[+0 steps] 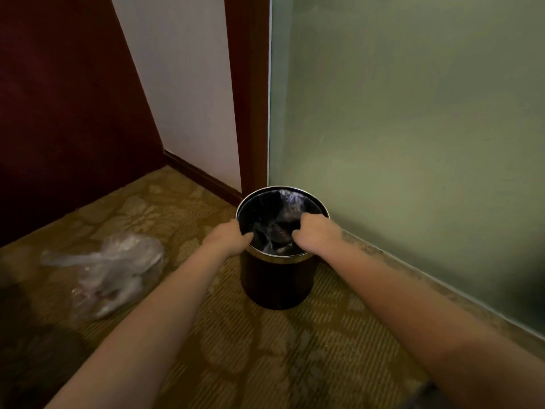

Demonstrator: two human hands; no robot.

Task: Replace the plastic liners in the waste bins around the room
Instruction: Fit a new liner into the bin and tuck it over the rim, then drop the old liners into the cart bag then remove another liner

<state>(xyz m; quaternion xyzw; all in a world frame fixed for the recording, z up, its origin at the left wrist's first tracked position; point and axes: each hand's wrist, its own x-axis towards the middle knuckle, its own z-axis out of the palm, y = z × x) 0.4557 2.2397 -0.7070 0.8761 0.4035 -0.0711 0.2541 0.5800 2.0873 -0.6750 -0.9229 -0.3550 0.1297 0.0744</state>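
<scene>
A small round dark waste bin (pixel 277 284) with a metal rim stands on the carpet by the corner of a frosted glass panel. A clear plastic liner (pixel 278 228) lies crumpled inside it. My left hand (pixel 228 237) grips the bin's left rim with fingers curled over the edge. On the right rim, my right hand (pixel 314 233) curls its fingers into the bin, over the liner's edge. A crumpled clear plastic bag (pixel 109 270) lies on the carpet to the left of the bin.
The frosted glass panel (pixel 413 143) rises right behind the bin on the right. A dark wooden door frame (pixel 250 98) and a white wall (pixel 182 84) stand behind it. A dark red panel (pixel 65 113) closes off the left. Patterned carpet (pixel 265 349) covers the floor.
</scene>
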